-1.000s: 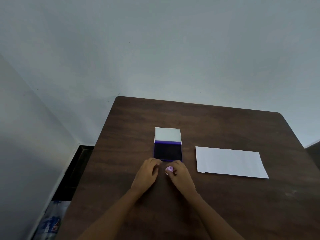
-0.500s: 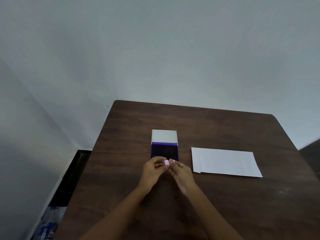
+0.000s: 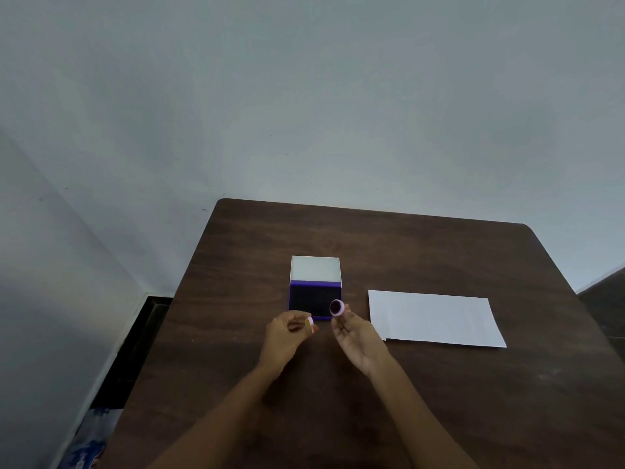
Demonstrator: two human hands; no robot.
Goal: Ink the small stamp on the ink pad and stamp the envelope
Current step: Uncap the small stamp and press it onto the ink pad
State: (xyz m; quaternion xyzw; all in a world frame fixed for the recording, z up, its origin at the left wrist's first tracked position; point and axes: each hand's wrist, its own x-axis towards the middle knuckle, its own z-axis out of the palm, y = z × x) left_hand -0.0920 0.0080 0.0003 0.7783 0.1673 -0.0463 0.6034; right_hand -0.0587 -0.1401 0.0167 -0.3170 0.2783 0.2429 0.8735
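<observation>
dark wood table [image 3: 439,401] | open ink pad [image 3: 315,301] near centre | white envelope [image 3: 434,318] lying flat to its right, apart

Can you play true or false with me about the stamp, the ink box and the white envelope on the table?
1. The ink pad is open, its lid tipped back. True.
2. The envelope lies left of the ink pad. False: it lies to the right.
3. Each hand holds one small piece. True: the left hand pinches a little piece, the right hand holds the round stamp.
4. The stamp is pressed onto the envelope. False: it is held up near the ink pad, apart from the envelope.
5. The envelope has a purple mark on it. False: it looks plain white.
</observation>
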